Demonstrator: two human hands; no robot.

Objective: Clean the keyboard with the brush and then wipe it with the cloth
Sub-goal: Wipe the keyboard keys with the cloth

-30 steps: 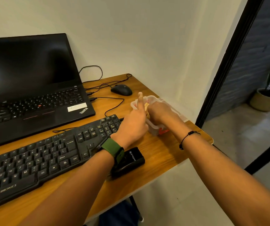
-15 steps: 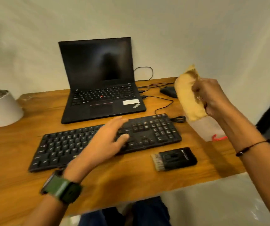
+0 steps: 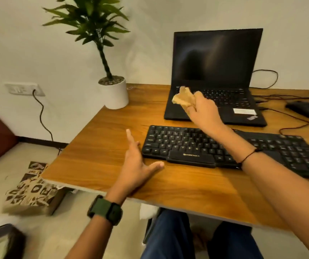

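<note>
right hand [image 3: 205, 109] pinches bunched tan cloth [image 3: 183, 99] in air above keyboard [image 3: 224, 148], over its left half. left hand [image 3: 137, 161] fingers spread, empty, beside keyboard's left end. brush not in view. wiping seemingly not yet begun; brushing judged done.

An office desk corner: wooden desk [image 3: 97, 146], laptop [image 3: 215, 71], keyboard [image 3: 187, 144], potted plant [image 3: 112, 90].

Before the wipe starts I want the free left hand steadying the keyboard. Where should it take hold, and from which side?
Take the keyboard by its left short end, coming in from the left. That end lies bare and nearest the open left hand, beside it on the desk. The right hand, holding the cloth, hangs above the middle keys.
</note>
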